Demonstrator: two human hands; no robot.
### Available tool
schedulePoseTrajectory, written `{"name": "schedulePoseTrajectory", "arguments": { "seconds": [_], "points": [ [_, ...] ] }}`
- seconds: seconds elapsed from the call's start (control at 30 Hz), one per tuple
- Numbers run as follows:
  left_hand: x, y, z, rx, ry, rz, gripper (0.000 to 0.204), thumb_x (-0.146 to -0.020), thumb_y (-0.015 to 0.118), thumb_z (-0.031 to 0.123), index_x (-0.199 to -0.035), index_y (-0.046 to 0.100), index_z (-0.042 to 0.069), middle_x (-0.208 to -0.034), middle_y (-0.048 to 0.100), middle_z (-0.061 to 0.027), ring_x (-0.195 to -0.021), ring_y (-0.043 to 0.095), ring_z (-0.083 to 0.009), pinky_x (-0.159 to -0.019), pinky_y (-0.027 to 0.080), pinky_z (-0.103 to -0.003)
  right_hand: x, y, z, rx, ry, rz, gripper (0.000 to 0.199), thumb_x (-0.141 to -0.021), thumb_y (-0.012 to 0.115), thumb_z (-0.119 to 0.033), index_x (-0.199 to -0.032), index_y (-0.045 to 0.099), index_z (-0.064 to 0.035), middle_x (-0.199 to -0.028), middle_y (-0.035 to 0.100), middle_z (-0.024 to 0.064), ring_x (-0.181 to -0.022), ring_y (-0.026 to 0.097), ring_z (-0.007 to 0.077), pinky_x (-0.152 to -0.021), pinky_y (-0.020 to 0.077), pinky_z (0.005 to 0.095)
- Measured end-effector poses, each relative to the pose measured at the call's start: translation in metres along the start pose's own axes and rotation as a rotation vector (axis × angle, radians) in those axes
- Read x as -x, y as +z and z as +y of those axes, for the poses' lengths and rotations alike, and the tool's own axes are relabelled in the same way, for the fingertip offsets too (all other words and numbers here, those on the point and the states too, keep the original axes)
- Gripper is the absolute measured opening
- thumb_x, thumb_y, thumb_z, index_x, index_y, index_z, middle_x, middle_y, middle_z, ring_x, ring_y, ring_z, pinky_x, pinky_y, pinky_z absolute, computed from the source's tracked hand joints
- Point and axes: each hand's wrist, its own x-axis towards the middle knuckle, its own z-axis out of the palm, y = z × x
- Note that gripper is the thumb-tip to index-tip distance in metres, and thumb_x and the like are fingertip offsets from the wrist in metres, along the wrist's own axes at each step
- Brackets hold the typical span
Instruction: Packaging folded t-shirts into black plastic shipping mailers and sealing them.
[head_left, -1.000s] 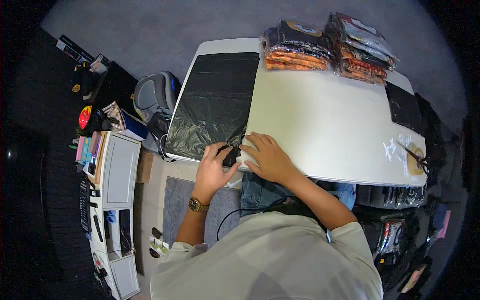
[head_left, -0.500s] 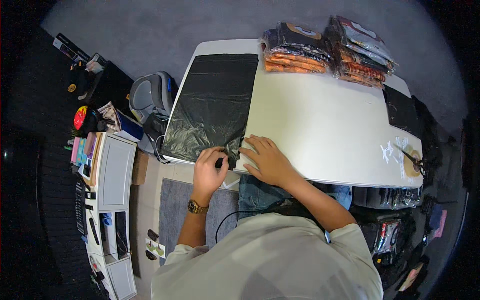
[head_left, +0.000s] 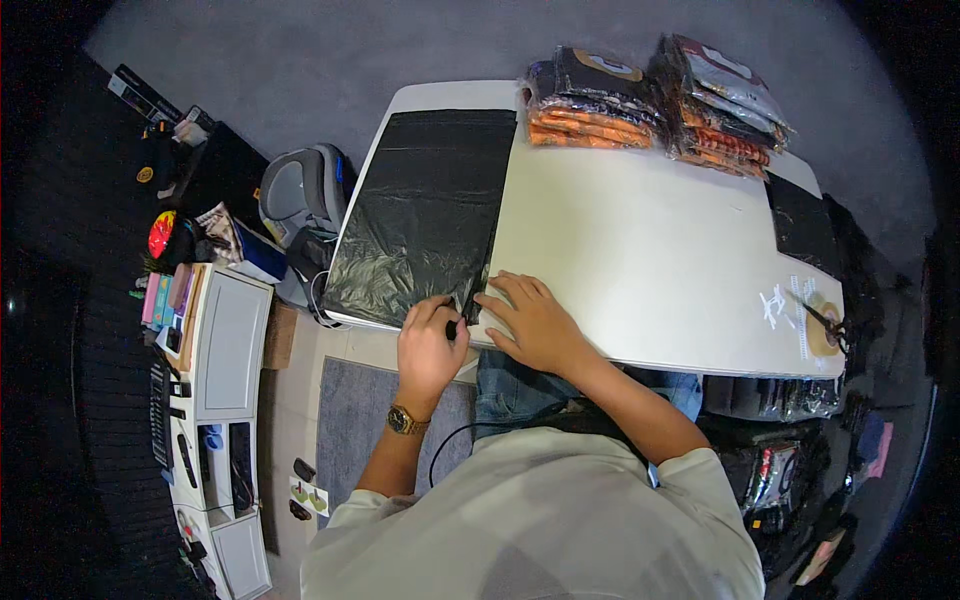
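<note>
In the head view, our left hand (head_left: 432, 345) sits just left of centre in the frame, at the near edge of the white table (head_left: 650, 250). Its fingers are curled in a pinch on the lower right corner of the black plastic bag (head_left: 425, 215). Our right hand (head_left: 535, 320) lies immediately to its right, fingers spread and flat, pressing down partly on the bag's right edge and partly on bare tabletop; it grips nothing.

The bag lies flat over the left part of the table, its long axis running from the hands up toward the top of the frame. From our fingers, then, nearly all of the bag lies upward and slightly left. Both hands meet at the same corner, with the left one on the bag's side of the edge, the right one on the table's side. The left is the nearer to the bag's body.

At the upper right of the table, well apart from the hands, stand stacks of packed garments (head_left: 650, 100) in clear wrapping. A flat black piece (head_left: 800, 225) lies at the right end.
</note>
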Motion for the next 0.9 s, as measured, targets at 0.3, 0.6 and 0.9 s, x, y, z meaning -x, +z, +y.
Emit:
{"name": "schedulePoseTrajectory", "arguments": {
  "seconds": [0.3, 0.6, 0.9],
  "points": [
    [-0.001, 0.003, 0.007, 0.005, -0.049, 0.047, 0.019, -0.086, 0.081, 0.016, -0.096, 0.074, 0.001, -0.118, 0.074, -0.0181, -0.110, 0.069, -0.0393, -0.096, 0.056, -0.046, -0.003, -0.005, -0.001, 0.044, -0.023, -0.024, 0.062, -0.100, 0.065, -0.034, -0.157, 0.051, -0.0137, -0.143, 0.058, 0.0226, -0.142, 0.050, 0.0409, -0.120, 0.0371, 0.0537],
    [-0.003, -0.008, 0.014, 0.027, -0.032, -0.007, 0.021, -0.085, 0.083, 0.018, -0.097, 0.076, 0.002, -0.118, 0.074, -0.0185, -0.111, 0.069, -0.0402, -0.100, 0.055, -0.047, -0.001, -0.004, 0.000, -0.027, 0.014, 0.014, 0.052, -0.097, 0.071, -0.030, -0.143, 0.060, -0.0100, -0.145, 0.057, 0.0215, -0.140, 0.050, 0.0406, -0.119, 0.0385, 0.0516],
    [0.004, 0.001, -0.007, 0.024, 0.088, -0.019, 0.015, -0.086, 0.080, 0.013, -0.094, 0.074, 0.003, -0.121, 0.075, -0.0175, -0.121, 0.068, -0.0416, -0.105, 0.054, -0.048, -0.001, -0.005, 0.000, -0.023, -0.009, -0.001, 0.044, -0.097, 0.071, -0.030, -0.136, 0.065, -0.0095, -0.147, 0.057, 0.0226, -0.142, 0.049, 0.0418, -0.118, 0.0386, 0.0524]
  ]
}}
